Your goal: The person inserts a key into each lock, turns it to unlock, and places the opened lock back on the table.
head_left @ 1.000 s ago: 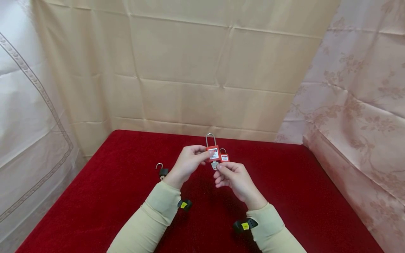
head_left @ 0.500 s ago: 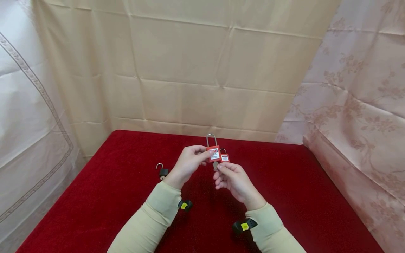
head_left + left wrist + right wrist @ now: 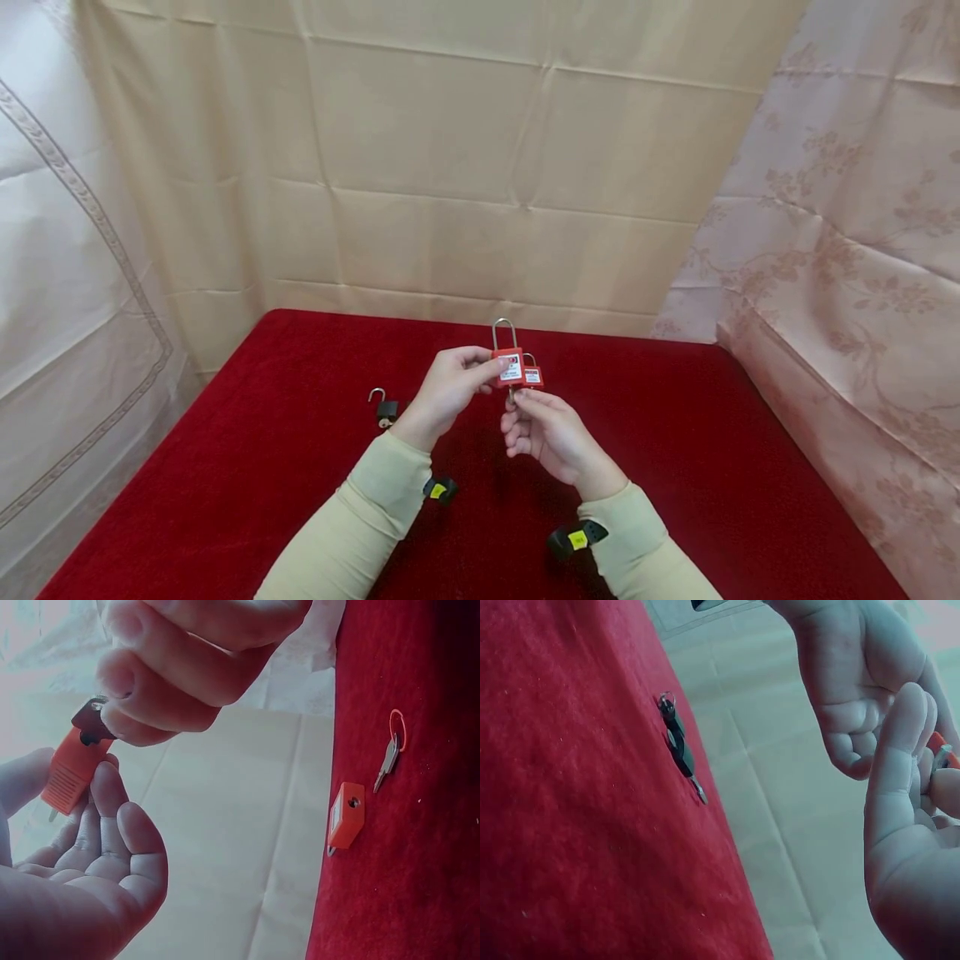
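My left hand (image 3: 450, 385) holds a red padlock (image 3: 508, 367) with a white label, its long silver shackle pointing up. Below it, my right hand (image 3: 551, 429) pinches the head of a key (image 3: 512, 397) at the underside of the lock. In the left wrist view the padlock body (image 3: 70, 771) sits between left thumb and fingers, and the dark key head (image 3: 91, 724) meets its base. Most of the key is hidden by the right fingers. Only an orange corner of the lock (image 3: 937, 741) shows in the right wrist view.
A smaller red padlock (image 3: 532, 376) lies on the red cloth (image 3: 637, 450) behind the right hand. A loose key (image 3: 387, 763) with an orange ring lies near it. Left of the hands is a black padlock (image 3: 387, 409) with its shackle raised and a key at its base.
The key has turned from flat-on to edge-on in the right fingers. The right hand has rotated and dropped slightly. The held padlock has shifted a little right.
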Demonstrator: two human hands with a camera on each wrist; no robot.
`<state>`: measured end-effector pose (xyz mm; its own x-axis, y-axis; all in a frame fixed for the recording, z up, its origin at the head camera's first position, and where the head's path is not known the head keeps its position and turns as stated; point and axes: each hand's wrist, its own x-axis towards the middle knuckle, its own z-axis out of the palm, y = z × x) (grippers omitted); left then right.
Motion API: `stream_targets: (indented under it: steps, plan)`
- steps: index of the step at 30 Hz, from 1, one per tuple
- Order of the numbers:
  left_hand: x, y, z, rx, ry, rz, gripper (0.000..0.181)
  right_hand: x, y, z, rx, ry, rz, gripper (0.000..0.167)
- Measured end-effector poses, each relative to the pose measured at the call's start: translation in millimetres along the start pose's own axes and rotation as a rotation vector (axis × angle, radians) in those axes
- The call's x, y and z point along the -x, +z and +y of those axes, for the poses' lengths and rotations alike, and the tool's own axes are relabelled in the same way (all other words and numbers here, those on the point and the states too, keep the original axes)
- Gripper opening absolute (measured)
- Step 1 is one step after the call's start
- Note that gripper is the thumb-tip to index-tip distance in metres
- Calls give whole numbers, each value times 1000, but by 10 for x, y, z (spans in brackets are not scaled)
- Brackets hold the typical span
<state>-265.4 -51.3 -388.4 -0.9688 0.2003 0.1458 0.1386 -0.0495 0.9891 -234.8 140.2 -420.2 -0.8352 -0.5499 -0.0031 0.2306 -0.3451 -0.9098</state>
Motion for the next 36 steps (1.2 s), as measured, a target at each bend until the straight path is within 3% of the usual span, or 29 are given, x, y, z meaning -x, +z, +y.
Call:
stream_targets:
  steps: [8, 28, 36]
  plan:
    - [-4, -2, -16, 36, 18, -15, 24, -13, 9, 19, -120, 30, -127, 32]
    - [17, -17, -5, 28, 0, -32, 28, -11, 1, 36, -109, 26, -103, 28]
    - [12, -20, -4, 13, 11, -32, 28, -20, -22, 40, -48, 24, -35, 27]
